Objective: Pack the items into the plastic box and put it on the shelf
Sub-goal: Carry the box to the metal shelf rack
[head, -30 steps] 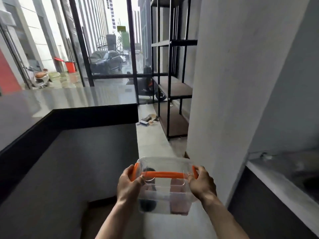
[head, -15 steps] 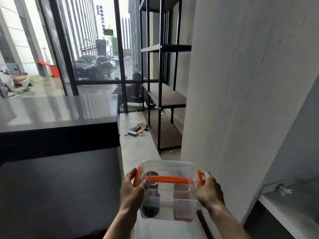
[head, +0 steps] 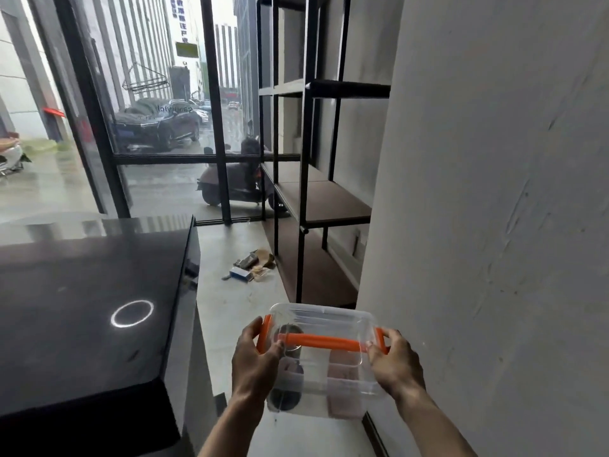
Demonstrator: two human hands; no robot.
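A clear plastic box [head: 324,324] with an orange handle and orange side clips is held in the air in front of me, lid on. Inside it I see a dark round item at the left and a pinkish item at the right. My left hand [head: 253,361] grips its left end and my right hand [head: 395,362] grips its right end. The black metal shelf [head: 324,202] with brown boards stands ahead, past the box, against the wall.
A black glossy counter [head: 89,308] fills the left side. A grey concrete pillar [head: 494,225] stands close on the right. Some litter [head: 252,265] lies on the pale floor between counter and shelf. Glass windows close off the far end.
The view has swung and moved forward along the aisle, so the shelf and pillar are nearer. Both hands keep the same hold on the box.
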